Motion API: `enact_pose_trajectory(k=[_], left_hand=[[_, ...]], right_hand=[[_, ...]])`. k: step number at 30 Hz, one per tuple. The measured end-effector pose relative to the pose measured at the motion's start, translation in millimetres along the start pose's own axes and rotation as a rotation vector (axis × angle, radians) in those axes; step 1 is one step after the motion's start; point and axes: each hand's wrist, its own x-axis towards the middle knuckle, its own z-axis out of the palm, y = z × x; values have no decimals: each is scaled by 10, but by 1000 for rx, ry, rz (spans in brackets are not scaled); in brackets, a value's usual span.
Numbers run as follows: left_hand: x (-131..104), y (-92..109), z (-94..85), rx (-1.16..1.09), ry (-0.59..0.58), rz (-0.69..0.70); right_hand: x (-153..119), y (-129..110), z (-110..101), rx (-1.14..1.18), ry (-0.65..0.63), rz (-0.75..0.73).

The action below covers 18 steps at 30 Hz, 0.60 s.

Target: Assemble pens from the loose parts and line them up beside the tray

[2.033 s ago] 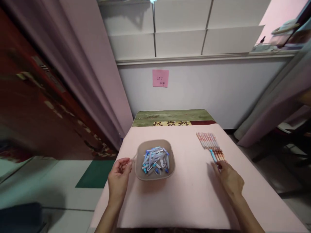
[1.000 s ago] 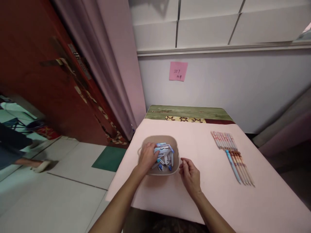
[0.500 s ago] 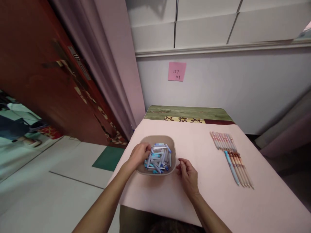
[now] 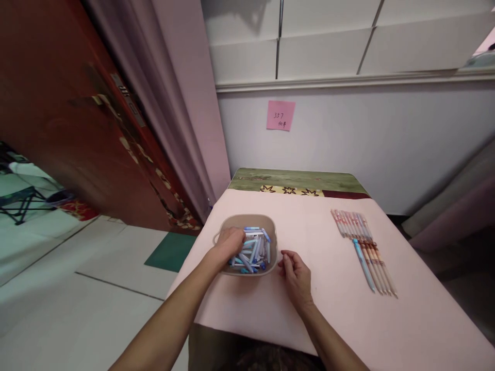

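A beige basket [image 4: 271, 265] on the pink-covered table holds a jumble of blue, purple and white pens [image 4: 253, 252]. My left hand [image 4: 231, 242] reaches over the basket's left side onto the pens, its fingertips curled down; what they touch is hidden. Just right of the basket, my right hand [image 4: 296, 275] rests near the rim with its fingers bent together; anything between them is too small to make out. On the right lie a row of pinkish pens [image 4: 351, 224] and, below it, several brown-topped pens [image 4: 379, 268] with one blue pen [image 4: 364, 265] at their left.
The pink cover [image 4: 255, 304] leaves a green patterned strip [image 4: 297, 179] showing at the table's back. Behind stands a wall with a pink note [image 4: 280, 115]. At the left are a purple curtain [image 4: 178, 103], a red door [image 4: 58, 103] and a green mat [image 4: 170, 251].
My left hand has moved right and further in over the pens. My right hand has barely moved. The person's foot seen through the doorway is gone from view, and a dark folding frame shows there.
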Motion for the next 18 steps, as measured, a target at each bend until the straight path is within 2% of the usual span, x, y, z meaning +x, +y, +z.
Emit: enact_pose_trajectory(k=[3,5,8,11,15,18], left_hand=[[-43,7,-23,19,10,11],[-77,25,3,3,-23,10],[-118,80,93,-27,-93,-31],[-126,159,197,-53,-104,-100],[-108,235,253,-127,-37,-176],[-136,214,197,-248,84,-194]], right_hand=[[-2,-1,-2,-9,4,1],[-3,3,-2,-12,4,-5],[-5,10,0,-8,3,-13],[-9,11,-1,-9,6,-17],[-16,6,-9,-8,13,-18],[-21,2,-16,-3,9,-16]])
